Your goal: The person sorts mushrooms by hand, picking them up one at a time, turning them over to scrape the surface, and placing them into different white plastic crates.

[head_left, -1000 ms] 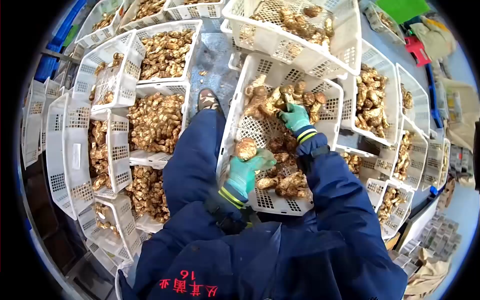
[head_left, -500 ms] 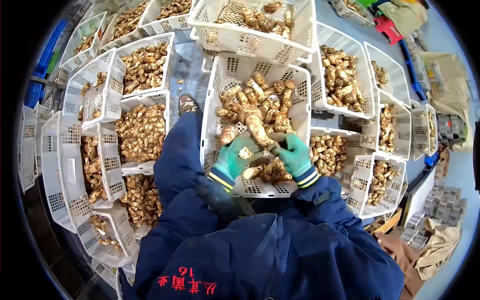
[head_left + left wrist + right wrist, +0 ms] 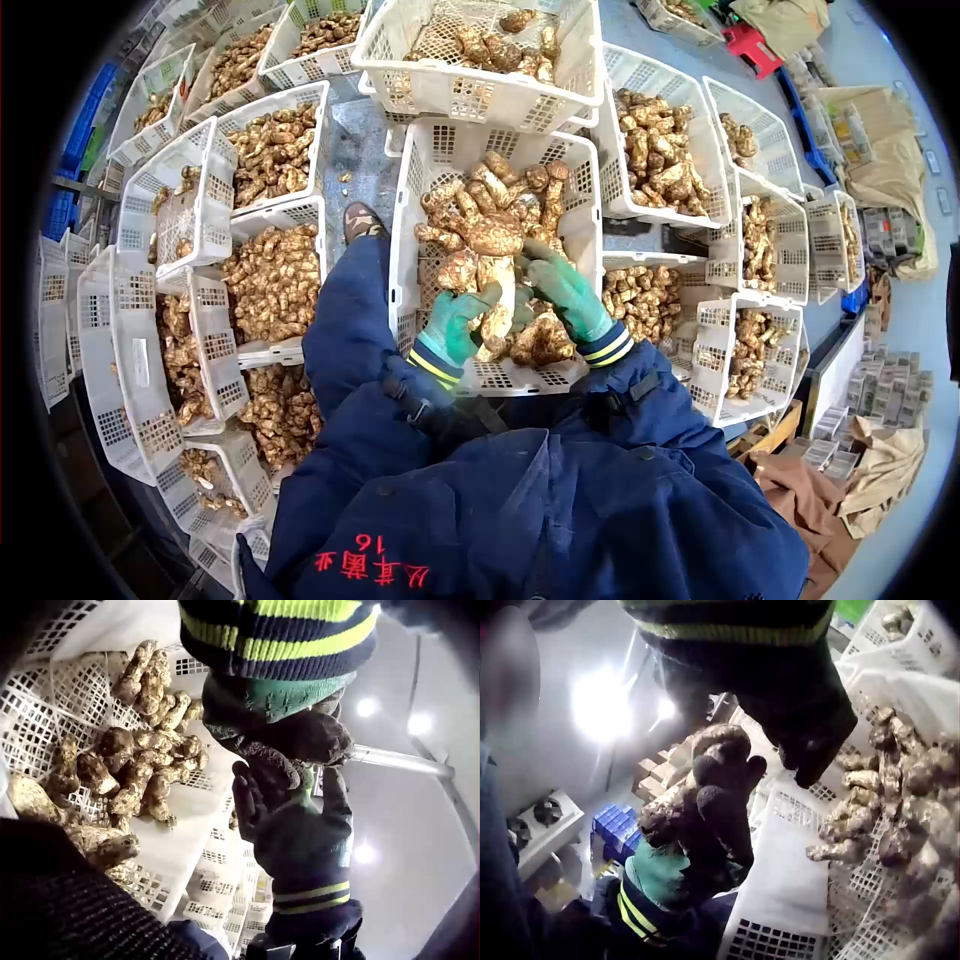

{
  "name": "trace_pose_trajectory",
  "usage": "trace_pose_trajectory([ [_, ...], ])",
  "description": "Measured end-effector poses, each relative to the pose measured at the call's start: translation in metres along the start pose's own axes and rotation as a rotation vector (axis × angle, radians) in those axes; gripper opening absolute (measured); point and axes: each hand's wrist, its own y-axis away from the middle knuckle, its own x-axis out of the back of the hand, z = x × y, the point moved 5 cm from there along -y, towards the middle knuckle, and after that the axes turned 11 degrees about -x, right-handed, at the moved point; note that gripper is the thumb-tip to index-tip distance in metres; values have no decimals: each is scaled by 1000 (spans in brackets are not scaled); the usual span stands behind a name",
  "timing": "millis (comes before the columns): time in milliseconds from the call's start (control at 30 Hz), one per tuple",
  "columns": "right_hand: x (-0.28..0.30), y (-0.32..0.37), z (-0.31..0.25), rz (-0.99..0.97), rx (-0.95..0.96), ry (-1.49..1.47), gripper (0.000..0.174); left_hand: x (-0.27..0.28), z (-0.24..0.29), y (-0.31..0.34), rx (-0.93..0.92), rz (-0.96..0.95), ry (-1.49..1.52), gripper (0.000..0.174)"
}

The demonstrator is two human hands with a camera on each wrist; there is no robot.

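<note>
Left hand [image 3: 455, 325] is gripping a pale-stemmed brown mushroom [image 3: 496, 285]; right hand [image 3: 570, 292] is hovering loosely open; beneath their fingers, a white perforated plastic crate [image 3: 404, 225] is holding others.

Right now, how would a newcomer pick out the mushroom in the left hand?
Start with the white crate directly before the person's torso. Over its near half, the left hand grips the mushroom. Its long pale stem and broad cap set it apart from the neighbours lying beyond it.

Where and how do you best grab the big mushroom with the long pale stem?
Probably by its stem, from the left side, where the left hand is. The stem is long and narrower than the cap, so fingers can wrap round it, and the cap points away from the person.
</note>
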Motion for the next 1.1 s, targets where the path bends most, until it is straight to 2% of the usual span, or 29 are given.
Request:
trace_pose_trajectory([
  [33,-10,-2,2,-82,-101,-162,44,8,-1,-2,-41,-25,-94,39],
  [67,-21,2,13,-100,-398,-471,40,8,10,-2,-308,-245,-645,41],
  [100,-28,3,16,-97,-543,-582,37,6,13,2,-569,-464,-1198,44],
  [133,-33,3,21,-77,-615,-632,34,-1,21,1,-377,-502,-1240,40],
  [167,-31,2,30,-12,-637,-579,31,6,0,5,-61,-290,-396,39],
  [200,-29,2,38,51,-662,-526,28,3,-2,6,49,-232,-345,41],
  [267,-26,1,40,135,-620,-659,25,1,-18,10,298,-108,27,40],
  [300,-24,-1,40,180,-661,-732,26,-2,-11,10,147,-240,-158,40],
  [333,-18,0,32,297,-517,-725,26,-4,-4,10,-20,-337,-344,40],
  [367,-6,3,66,217,-435,-698,22,-3,-10,13,148,-320,-120,41],
  [400,4,3,74,226,-435,-636,19,-2,-17,16,319,-269,90,41],
  [433,9,2,73,232,-377,-604,18,11,-32,8,377,-160,80,38],
  [467,9,0,69,241,-260,-542,17,3,-18,8,189,-220,-162,38],
  [533,7,-3,62,260,-48,-408,15,15,-26,3,253,4,-37,38],
  [567,2,-1,66,201,-217,-770,20,13,-24,3,233,2,-8,36],
  [633,-2,0,59,144,-578,-693,24,6,-17,6,198,14,-25,35],
  [667,-3,4,58,130,-402,-525,26,5,-15,6,213,27,-38,36],
  [733,-15,1,19,93,-466,-713,38,1,-12,7,239,52,-59,36],
  [767,-16,1,18,84,-485,-736,45,-11,-3,9,187,75,-54,37],
  [833,-15,2,15,162,-477,-739,35,0,-11,6,253,35,-79,36],
  [900,-4,9,32,260,-542,-542,14,-2,-11,2,252,52,-47,33],
  [933,0,10,39,301,-509,-477,16,-6,-4,6,302,59,-175,28],
  [967,2,11,42,343,-479,-410,24,2,-14,4,378,159,-102,23],
  [1000,2,9,36,387,-452,-342,33,4,-15,3,311,202,-115,22],
  [1033,2,14,28,421,-457,-300,35,6,-15,3,240,248,-131,22],
  [1067,0,14,18,398,-479,-160,36,4,-9,3,256,222,-278,23],
  [1100,0,16,14,406,-394,-98,33,2,-2,3,265,197,-426,25],
])
